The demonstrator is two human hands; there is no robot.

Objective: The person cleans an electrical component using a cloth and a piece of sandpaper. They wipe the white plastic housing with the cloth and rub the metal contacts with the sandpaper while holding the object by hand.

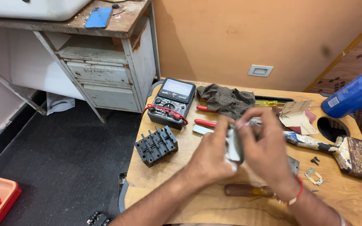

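Just right of the black multimeter [172, 102] on the table [197, 205], the left hand [212, 155] and right hand [265, 146] both clasp a small grey metal part [234, 145], seemingly light, stiff, best gripped by its edges.

Both hands close on a small flat part [234, 146], dull grey metal by its look, blurred. Beneath the grip, the tabletop [197, 209] is pale grained wood, scuffed and matt. Just beyond the grip lies a crumpled, coarse grey cloth [226, 99]; to the left, a black matt plastic block [156, 145] and a glossy-faced meter [172, 101]. Right, a paint-crusted wooden brush [340, 150].
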